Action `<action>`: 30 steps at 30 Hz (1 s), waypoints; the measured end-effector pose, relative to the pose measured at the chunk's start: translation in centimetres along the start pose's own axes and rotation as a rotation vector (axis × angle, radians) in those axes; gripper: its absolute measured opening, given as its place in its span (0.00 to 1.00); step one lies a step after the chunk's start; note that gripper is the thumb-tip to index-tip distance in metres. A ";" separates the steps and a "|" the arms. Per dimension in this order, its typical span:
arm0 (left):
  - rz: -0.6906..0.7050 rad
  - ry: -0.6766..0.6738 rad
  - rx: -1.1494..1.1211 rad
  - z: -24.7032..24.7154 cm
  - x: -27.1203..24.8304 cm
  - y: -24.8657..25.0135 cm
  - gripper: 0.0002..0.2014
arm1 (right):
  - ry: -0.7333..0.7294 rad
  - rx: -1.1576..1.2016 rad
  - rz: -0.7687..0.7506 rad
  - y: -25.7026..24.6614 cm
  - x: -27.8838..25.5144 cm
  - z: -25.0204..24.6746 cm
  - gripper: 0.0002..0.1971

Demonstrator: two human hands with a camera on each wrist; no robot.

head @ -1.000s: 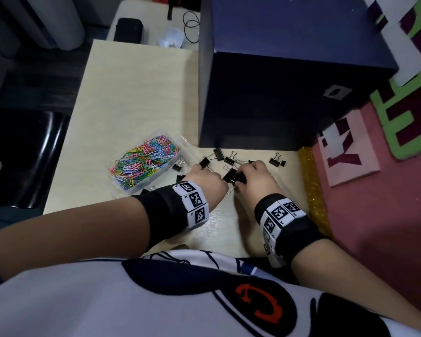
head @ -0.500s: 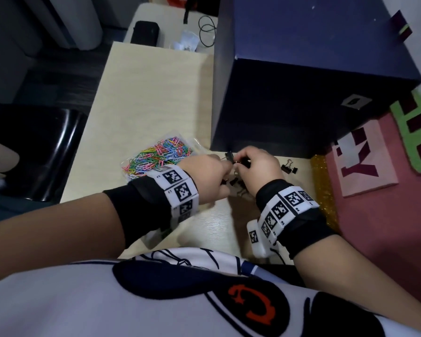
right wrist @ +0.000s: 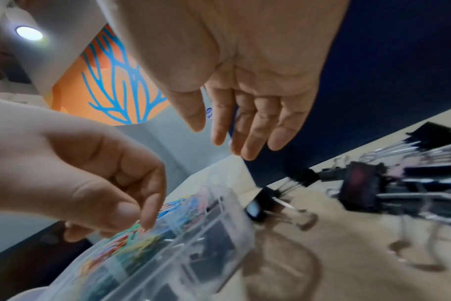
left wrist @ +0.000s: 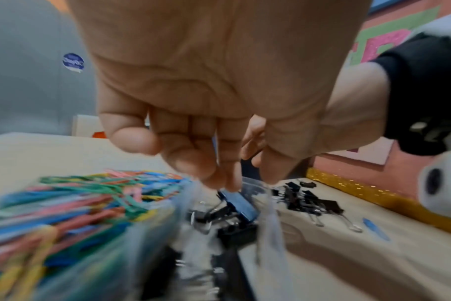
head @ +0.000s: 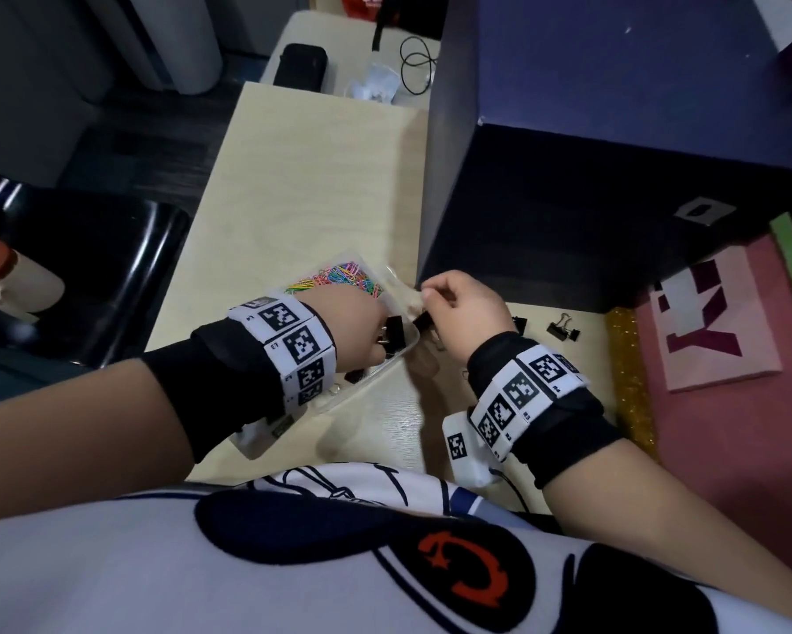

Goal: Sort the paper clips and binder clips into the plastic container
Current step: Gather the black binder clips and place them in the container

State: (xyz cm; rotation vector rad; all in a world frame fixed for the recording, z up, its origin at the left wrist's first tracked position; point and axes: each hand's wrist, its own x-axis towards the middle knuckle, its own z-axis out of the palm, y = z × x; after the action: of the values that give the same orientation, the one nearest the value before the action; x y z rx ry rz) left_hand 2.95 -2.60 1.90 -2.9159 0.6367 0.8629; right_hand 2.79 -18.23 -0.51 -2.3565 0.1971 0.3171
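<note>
Hovering over the clear plastic divided container (head: 387, 363), our left hand (head: 353, 327) has its fingers loosely curled downward above the compartment of black metal binder clips (left wrist: 234, 215); we see nothing pinched between them, though the wrist view is blurred. Our right hand (head: 465, 308) is raised just to the right of the container, and in its own wrist view the fingers (right wrist: 258, 126) hang straight and relaxed with nothing in them; in the head view a dark clip shows at the hand's lower left edge, and we cannot tell whether it is touched. The container's far compartment holds a heap of multicoloured paper clips (head: 339, 277). Right of the container, more loose black binder clips (head: 563, 329) lie on the pale wooden tabletop (head: 307, 176), between the container and a strip of gold glitter trim (head: 625, 359) that bounds the table's right edge. Behind the container on the right, a large dark blue box (head: 591, 144) stands on the table, its front face close to our right hand. Left of and beyond the container the tabletop runs bare to its left edge, below which a glossy black chair seat (head: 83, 272) sits. Far behind the container, a small black case (head: 300, 66) and a looped black cord (head: 417, 66) lie on a second pale surface.
</note>
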 end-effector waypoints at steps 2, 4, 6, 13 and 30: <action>0.075 0.036 0.000 0.3 0.3 1.2 0.09 | 0.030 -0.119 0.099 1.2 0.2 -1.1 0.11; 0.159 0.065 0.001 0.7 0.9 2.5 0.09 | 0.001 -0.305 0.252 2.6 0.2 -2.2 0.16; 0.223 0.071 0.026 1.1 1.5 4.1 0.11 | -0.041 -0.498 0.418 3.9 -0.1 -3.2 0.23; 0.347 0.070 0.182 2.9 2.6 8.6 0.23 | -0.250 -0.692 0.591 7.8 -1.9 -3.3 0.44; 0.272 0.043 0.211 2.7 3.7 8.9 0.17 | -0.098 -0.429 0.247 8.3 -2.9 -1.5 0.16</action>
State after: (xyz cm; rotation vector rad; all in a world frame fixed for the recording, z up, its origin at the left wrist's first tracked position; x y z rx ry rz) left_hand 0.87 -11.72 -1.61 -2.7043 1.0754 0.7031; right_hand -1.62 -25.09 -4.14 -2.7328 0.4091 0.6482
